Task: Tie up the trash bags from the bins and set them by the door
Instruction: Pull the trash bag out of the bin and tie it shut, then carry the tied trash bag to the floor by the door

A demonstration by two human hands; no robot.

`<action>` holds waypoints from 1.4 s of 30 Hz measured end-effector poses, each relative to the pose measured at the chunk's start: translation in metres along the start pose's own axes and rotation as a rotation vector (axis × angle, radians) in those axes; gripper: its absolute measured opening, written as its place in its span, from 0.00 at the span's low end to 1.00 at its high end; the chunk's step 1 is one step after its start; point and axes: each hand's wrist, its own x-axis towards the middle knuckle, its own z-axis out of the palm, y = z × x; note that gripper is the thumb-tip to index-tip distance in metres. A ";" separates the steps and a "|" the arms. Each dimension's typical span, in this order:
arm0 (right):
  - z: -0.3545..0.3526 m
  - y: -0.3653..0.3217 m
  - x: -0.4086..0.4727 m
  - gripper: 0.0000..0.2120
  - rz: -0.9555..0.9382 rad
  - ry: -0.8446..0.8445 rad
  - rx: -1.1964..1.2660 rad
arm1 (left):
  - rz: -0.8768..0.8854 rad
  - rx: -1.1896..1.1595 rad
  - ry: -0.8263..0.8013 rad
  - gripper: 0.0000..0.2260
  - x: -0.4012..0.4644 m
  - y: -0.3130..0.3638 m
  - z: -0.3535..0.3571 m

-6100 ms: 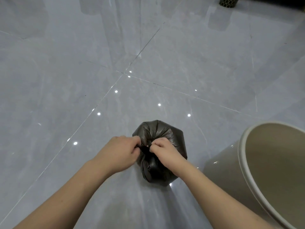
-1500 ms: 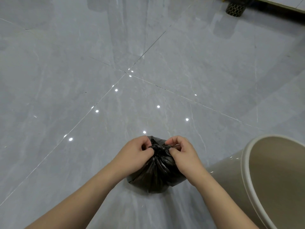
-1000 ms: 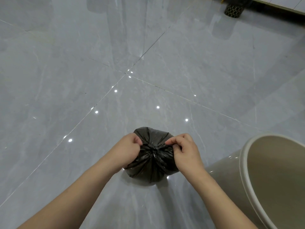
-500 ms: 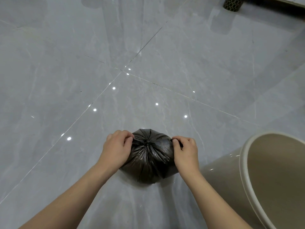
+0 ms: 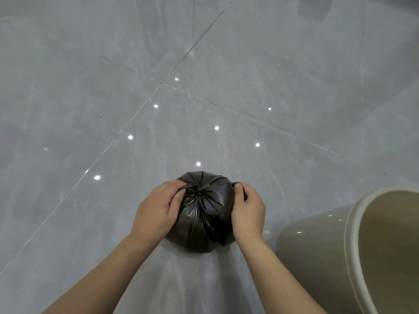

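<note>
A black trash bag (image 5: 205,214), gathered at its top, is gripped on either side by the left hand (image 5: 156,211) and right hand (image 5: 248,211). It is rested on the grey floor (image 5: 90,87), near a beige bin (image 5: 353,252).

A single head-worn camera looks forward and steeply down at the floor (image 5: 90,87) from close above. Both forearms enter from the bottom edge; the bag (image 5: 205,214) sits low and centred, and the bin (image 5: 353,245) is cut by the lower right corner.

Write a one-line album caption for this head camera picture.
Two bare hands, left hand and right hand, grip a crinkled black plastic trash bag on grey floor tiles.
</note>
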 end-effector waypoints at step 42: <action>-0.806 -0.686 -0.115 0.09 -0.015 0.701 0.140 | 0.757 0.194 0.063 0.17 0.068 0.935 -0.543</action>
